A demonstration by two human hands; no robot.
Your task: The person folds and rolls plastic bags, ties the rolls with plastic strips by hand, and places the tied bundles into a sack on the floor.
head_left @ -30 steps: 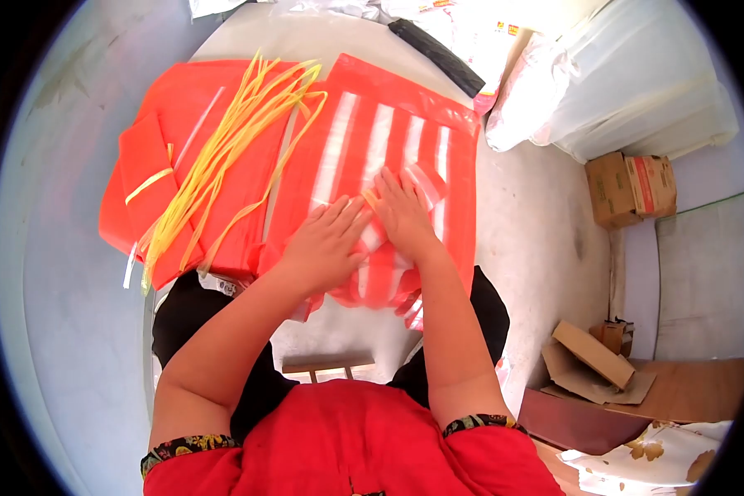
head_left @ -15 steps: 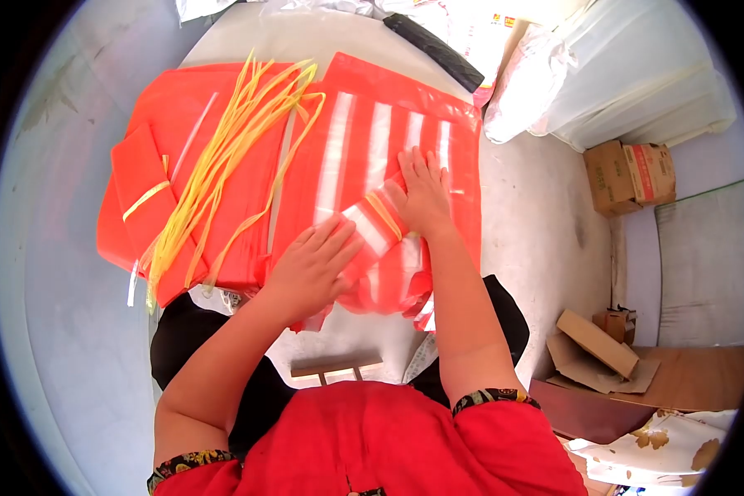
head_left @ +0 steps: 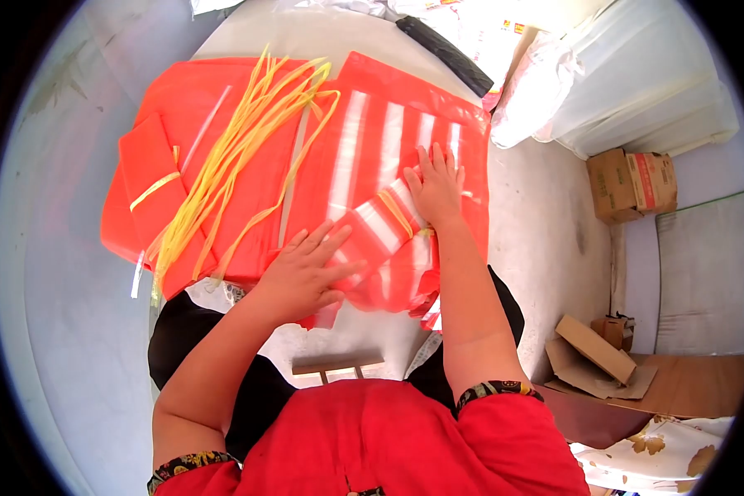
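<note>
A red-and-white striped plastic bundle [head_left: 374, 229], folded flat, lies at a slant on a stack of striped plastic bags or sheets [head_left: 354, 136]. A yellow strip [head_left: 395, 213] goes around the bundle. My left hand [head_left: 304, 277] rests with spread fingers at the bundle's lower left end. At the upper right end, my right hand [head_left: 436, 188] lies flat with its fingers stretched out. Neither hand grips anything. To the left, loose yellow strips [head_left: 233, 157] lie across plain red plastic [head_left: 260, 107], beside a folded red bundle [head_left: 151, 165] banded in yellow.
A black roll [head_left: 445, 54] lies at the far edge of the work surface, near white plastic packages [head_left: 537, 87]. Cardboard boxes [head_left: 632, 183] stand on the right. Lower right, an opened carton [head_left: 599, 355] sits on a brown surface. A small wooden stool [head_left: 337, 362] is below.
My hands have moved slightly apart, the left fingers spreading wider and the right hand shifting up and right. More of the bundle shows between them. The whole view has shifted a little.
</note>
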